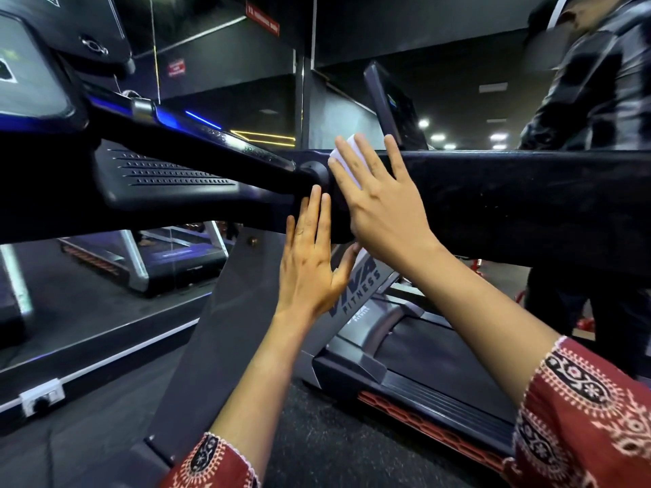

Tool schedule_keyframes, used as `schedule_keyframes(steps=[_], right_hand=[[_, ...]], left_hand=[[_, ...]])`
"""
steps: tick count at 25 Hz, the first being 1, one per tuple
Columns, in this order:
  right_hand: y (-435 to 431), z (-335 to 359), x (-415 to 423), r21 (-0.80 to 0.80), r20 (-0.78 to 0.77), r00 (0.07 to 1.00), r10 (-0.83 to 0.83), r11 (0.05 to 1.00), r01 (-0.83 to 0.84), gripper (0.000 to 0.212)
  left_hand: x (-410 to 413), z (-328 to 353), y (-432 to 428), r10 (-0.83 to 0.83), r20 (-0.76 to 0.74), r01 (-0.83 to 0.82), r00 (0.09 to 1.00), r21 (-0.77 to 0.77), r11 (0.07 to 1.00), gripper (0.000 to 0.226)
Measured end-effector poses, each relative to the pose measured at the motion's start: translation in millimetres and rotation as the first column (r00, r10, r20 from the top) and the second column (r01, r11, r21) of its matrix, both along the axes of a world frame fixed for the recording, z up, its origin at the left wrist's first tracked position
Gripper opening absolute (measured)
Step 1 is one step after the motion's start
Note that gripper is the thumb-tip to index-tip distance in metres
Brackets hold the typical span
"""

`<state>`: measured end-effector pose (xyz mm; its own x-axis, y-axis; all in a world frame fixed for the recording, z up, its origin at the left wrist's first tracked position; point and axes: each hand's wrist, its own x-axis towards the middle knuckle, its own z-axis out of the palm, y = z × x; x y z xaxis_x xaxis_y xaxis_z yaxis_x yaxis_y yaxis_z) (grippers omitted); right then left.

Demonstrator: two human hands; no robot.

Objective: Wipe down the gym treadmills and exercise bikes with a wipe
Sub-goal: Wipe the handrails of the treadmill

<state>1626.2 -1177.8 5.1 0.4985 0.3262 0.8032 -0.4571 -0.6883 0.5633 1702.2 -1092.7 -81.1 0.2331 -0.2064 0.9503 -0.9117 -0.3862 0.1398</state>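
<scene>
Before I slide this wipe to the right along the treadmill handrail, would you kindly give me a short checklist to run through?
1. Wipe pressed flat on the handrail under the right hand: ok.
2. Left hand flat against the upright, clear of the wipe: ok.
3. Handrail surface to the right bare of objects: ok.
4. Person in a dark jacket standing just behind the handrail, clear of the path: cannot tell.
5. Wipe damp and clean enough: cannot tell.
</scene>
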Motion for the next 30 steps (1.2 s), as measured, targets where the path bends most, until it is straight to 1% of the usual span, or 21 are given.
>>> schedule_keyframes(steps=[2,4,6,8,10,11,13,14,15,17,18,19,20,23,24,27,28,30], right_hand=[[0,-6,1,0.001,0.003,1.000,-0.013,1.000,0.013,0.057],[-7,-19,-9,-0.050,-0.011,1.000,-0.001,0.999,0.000,0.058],[-17,-31,-26,0.001,0.013,1.000,0.024,1.000,-0.024,0.060],[-24,-47,-44,0.039,0.037,0.999,0.007,0.999,-0.009,0.060],[-31,-65,-62,-0.009,0.021,1.000,-0.007,1.000,0.008,0.061],[-36,-69,-72,-0.024,0.034,0.999,-0.021,0.999,0.022,0.061],[-44,-65,-84,0.017,0.125,0.991,-0.050,0.999,0.048,0.061],[-42,-59,-83,0.048,0.170,0.985,-0.044,0.998,0.036,0.059],[-37,-53,-77,0.062,0.176,0.984,-0.025,0.998,0.014,0.058],[-25,-43,-61,0.041,0.092,0.995,0.025,0.999,-0.029,0.058],[-24,-37,-59,0.022,0.066,0.997,0.025,0.999,-0.027,0.058],[-28,-30,-66,0.020,0.085,0.996,0.009,1.000,-0.010,0.055],[-34,-25,-78,0.053,0.140,0.990,-0.013,0.999,0.005,0.052],[-51,-33,-123,0.238,0.373,0.923,-0.092,0.971,0.001,0.053],[-53,-41,-133,0.253,0.402,0.910,-0.102,0.967,-0.003,0.054],[-64,-58,-156,0.168,0.313,0.943,-0.113,0.984,0.062,0.059],[-70,-59,-165,0.179,0.326,0.935,-0.141,0.980,0.085,0.059],[-79,-61,-185,0.256,0.391,0.900,-0.196,0.962,0.098,0.058]], left_hand=[[0,-5,-1,-0.017,-0.016,0.017,1.000,0.016,1.000,0.075],[-1,-9,-1,-0.035,-0.028,0.036,0.999,0.030,0.999,0.075],[-1,-11,0,-0.040,-0.041,0.041,0.998,0.030,0.999,0.074],[-2,-10,0,-0.046,-0.050,0.047,0.998,0.030,0.998,0.073],[-5,-10,-2,-0.066,-0.057,0.067,0.996,0.027,0.997,0.071],[-7,-10,-3,-0.076,-0.056,0.078,0.996,0.027,0.997,0.071],[-12,-10,-8,-0.092,-0.055,0.094,0.994,0.023,0.995,0.070],[-15,-10,-11,-0.098,-0.063,0.099,0.993,0.010,0.995,0.070],[-18,-9,-14,-0.103,-0.074,0.103,0.992,-0.011,0.995,0.071],[-28,-6,-21,-0.116,-0.081,0.111,0.990,-0.067,0.992,0.070],[-34,-4,-25,-0.124,-0.070,0.118,0.990,-0.082,0.990,0.068],[-41,-2,-29,-0.139,-0.054,0.135,0.989,-0.081,0.988,0.067],[-47,0,-33,-0.161,-0.035,0.158,0.986,-0.075,0.985,0.066],[-65,7,-43,-0.219,0.011,0.219,0.976,-0.056,0.974,0.066],[-71,10,-46,-0.236,0.021,0.237,0.972,-0.055,0.970,0.066],[-92,15,-58,-0.285,0.045,0.287,0.958,-0.065,0.956,0.064],[-100,15,-62,-0.299,0.057,0.302,0.953,-0.063,0.951,0.064],[-116,16,-72,-0.324,0.082,0.329,0.942,-0.057,0.943,0.063]])
